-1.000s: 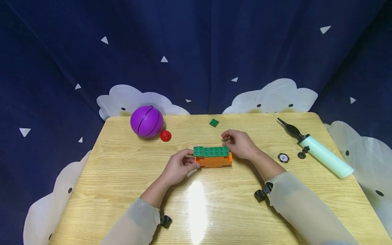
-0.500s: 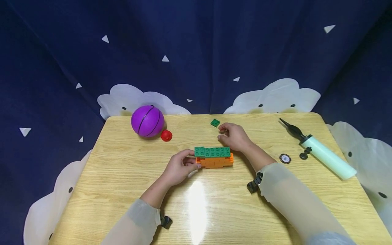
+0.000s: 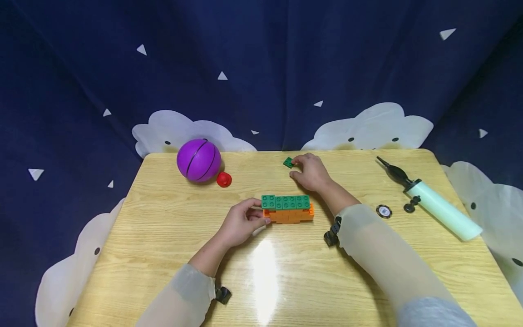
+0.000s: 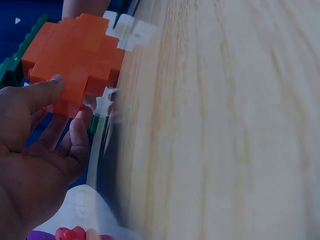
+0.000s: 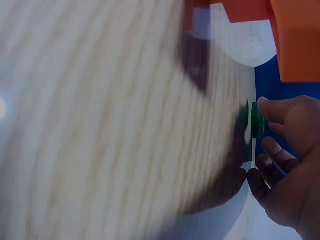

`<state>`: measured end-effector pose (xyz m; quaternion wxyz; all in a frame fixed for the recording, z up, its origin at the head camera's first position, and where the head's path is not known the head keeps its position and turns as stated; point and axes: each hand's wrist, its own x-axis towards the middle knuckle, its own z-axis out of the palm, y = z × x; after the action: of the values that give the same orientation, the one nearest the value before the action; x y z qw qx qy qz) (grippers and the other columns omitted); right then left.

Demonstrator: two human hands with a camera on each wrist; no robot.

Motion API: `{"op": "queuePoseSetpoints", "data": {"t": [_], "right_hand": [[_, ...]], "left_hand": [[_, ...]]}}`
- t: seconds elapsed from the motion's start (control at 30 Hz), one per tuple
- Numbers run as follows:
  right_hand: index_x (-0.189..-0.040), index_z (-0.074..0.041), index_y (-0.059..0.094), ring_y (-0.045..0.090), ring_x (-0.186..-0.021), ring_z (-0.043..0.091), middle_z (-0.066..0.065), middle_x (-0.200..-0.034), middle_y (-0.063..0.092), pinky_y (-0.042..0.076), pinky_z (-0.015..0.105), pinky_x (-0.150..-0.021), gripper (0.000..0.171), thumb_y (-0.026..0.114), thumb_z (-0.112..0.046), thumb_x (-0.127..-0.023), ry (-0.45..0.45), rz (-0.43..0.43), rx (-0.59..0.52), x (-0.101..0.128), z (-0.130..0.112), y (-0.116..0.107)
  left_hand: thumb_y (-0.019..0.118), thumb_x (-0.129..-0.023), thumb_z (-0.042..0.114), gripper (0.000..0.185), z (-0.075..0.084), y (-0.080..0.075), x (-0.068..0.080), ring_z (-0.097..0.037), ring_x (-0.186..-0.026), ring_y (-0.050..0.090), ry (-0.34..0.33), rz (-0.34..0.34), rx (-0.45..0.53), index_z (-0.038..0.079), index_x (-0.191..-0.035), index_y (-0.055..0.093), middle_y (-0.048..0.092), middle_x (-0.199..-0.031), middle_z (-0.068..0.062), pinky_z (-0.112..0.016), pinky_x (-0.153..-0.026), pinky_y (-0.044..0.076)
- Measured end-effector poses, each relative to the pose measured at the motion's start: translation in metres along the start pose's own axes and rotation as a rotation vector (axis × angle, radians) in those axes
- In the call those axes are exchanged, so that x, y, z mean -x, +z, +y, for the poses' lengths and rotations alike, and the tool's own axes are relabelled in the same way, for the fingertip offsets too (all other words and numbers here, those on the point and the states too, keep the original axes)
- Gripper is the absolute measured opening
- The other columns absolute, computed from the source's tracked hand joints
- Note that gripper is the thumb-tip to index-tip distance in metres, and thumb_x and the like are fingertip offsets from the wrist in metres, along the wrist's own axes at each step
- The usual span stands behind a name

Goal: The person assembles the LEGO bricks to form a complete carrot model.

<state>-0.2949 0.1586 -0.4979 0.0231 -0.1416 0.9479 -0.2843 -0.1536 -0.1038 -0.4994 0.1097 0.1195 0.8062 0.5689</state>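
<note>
**Inspector A:** Right, largest first. The bench (image 3: 163, 218) is pale wood grain. At its far left a purple ball (image 3: 199, 160) stands just beside a small red piece (image 3: 224, 180); at far right lies a mint-bodied air pump (image 3: 433, 204), with a round disc (image 3: 383, 211) near it.

**Inspector B:** And the work in hand?

**Inspector A:** Mid-bench sits a block assembly (image 3: 288, 209), green bricks on top, orange beneath. The left hand (image 3: 241, 223) steadies its left end, thumb and fingers curled onto the orange layer; the left wrist view confirms contact. The right hand (image 3: 311, 172) is at the far edge, fingertips on a loose green brick (image 3: 288, 162), well apart from the assembly. The right wrist view shows thumb and forefinger pinching that brick at its edge.

**Inspector B:** Your assessment of the grip?

**Inspector A:** Narrow, closed on the brick only. In my judgement it should take the brick by two opposite sides and keep it level with the studs upward. The left hand ought to brace the assembly firmly against the bench so that it cannot slide.
</note>
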Motion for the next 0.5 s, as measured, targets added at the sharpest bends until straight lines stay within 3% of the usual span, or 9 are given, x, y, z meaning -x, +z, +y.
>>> {"op": "queuePoseSetpoints", "data": {"t": [0.2,0.5], "right_hand": [[-0.136,-0.005,0.065,0.049,-0.128,0.041,0.019,-0.137,0.056,0.041,0.051,-0.109,0.046,0.072,-0.028,-0.096,0.017,-0.022,0.069,-0.0048,-0.0033,0.0013],[-0.107,-0.005,0.075,0.054,-0.124,0.04,0.018,-0.131,0.064,0.04,0.048,-0.109,0.02,0.076,-0.017,-0.092,-0.005,-0.029,0.064,-0.0047,-0.007,-0.0016]], "left_hand": [[0.082,-0.09,0.01,0.033,0.0034,0.0006,-0.0006,-0.018,-0.097,0.069,0.001,-0.008,0.0,0.016,-0.12,0.07,0.07,-0.11,-0.002,-0.031,-0.08,0.059],[0.083,-0.089,0.012,0.033,0.0027,-0.0008,0.001,-0.018,-0.097,0.069,-0.001,0.005,-0.01,0.016,-0.119,0.07,0.07,-0.109,-0.002,-0.032,-0.079,0.059]]}}
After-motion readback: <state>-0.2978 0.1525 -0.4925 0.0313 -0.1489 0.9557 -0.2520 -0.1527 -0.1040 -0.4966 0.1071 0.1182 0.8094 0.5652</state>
